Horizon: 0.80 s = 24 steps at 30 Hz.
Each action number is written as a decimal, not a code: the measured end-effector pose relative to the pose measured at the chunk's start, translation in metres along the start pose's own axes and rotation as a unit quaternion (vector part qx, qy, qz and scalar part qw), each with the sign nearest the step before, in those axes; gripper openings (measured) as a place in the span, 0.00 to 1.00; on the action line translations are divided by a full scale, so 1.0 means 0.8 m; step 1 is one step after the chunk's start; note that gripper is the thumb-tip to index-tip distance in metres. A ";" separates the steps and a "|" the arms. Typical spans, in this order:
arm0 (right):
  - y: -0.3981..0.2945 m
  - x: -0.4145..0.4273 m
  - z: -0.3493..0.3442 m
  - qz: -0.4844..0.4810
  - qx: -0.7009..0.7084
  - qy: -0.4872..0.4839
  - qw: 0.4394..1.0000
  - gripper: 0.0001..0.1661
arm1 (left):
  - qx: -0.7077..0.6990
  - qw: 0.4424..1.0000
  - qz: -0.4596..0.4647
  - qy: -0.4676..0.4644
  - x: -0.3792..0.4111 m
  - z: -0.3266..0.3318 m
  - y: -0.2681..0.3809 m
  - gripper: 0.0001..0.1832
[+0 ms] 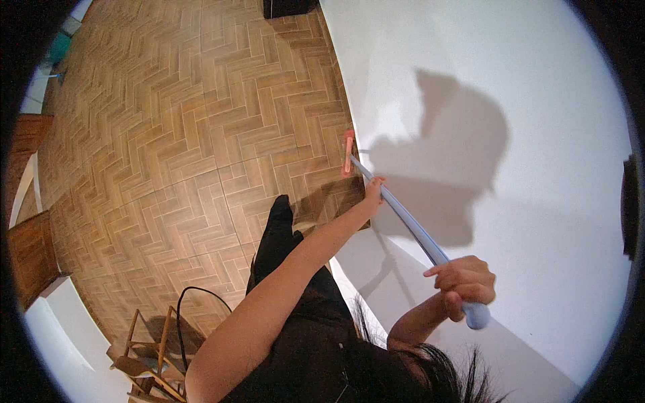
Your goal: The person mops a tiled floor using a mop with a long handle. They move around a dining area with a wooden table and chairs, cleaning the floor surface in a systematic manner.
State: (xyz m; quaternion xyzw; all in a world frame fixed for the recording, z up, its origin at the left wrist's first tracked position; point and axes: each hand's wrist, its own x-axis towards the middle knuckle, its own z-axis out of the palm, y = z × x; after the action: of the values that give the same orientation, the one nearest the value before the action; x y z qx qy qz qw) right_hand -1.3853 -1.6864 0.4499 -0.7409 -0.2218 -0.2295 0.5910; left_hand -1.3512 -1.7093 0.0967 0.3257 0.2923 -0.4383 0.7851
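Observation:
Both of my hands are on the pale blue pole (413,225) of a long-handled floor sweeper, which slants from upper left to lower right. Its narrow red head (347,153) is at floor level, close to the foot of the white wall; whether it is a broom or a squeegee, I cannot tell. My left hand (374,190) grips the pole partway down, with that arm stretched out. Close to the rounded top end, my right hand (464,282) is wrapped around the pole. The underside of the head is hidden from this angle.
Wood-look herringbone floor tiles (166,131) meet the white wall (544,151) along my right. A black object (289,7) stands against that wall farther off. Behind me at left are a wooden folding stand (148,352) and a black cable (180,322). A brown wooden panel (35,252) lies at far left.

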 end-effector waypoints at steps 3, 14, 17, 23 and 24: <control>0.018 -0.018 -0.010 0.012 0.038 0.026 0.999 0.11 | 0.027 0.999 0.019 0.030 0.005 -0.020 0.001 0.07; 0.106 -0.050 0.021 0.105 0.142 0.127 0.976 0.13 | 0.071 0.976 0.115 0.170 -0.059 -0.218 0.137 0.12; 0.149 -0.053 0.065 0.178 0.164 0.082 0.967 0.14 | 0.087 0.965 0.144 0.201 -0.058 -0.286 0.197 0.12; 0.146 0.000 0.006 0.110 0.155 0.144 0.971 0.12 | 0.015 0.958 0.202 0.203 -0.029 -0.204 0.215 0.08; 0.135 0.007 -0.028 0.104 0.041 0.187 0.976 0.11 | 0.058 0.967 0.183 0.170 -0.040 -0.125 0.225 0.08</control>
State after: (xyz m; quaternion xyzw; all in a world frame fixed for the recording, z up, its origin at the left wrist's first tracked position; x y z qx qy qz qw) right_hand -1.3174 -1.7299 0.3742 -0.6792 -0.0381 -0.2916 0.6725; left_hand -1.2249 -1.5439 0.1049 0.4885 0.3305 -0.2416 0.7706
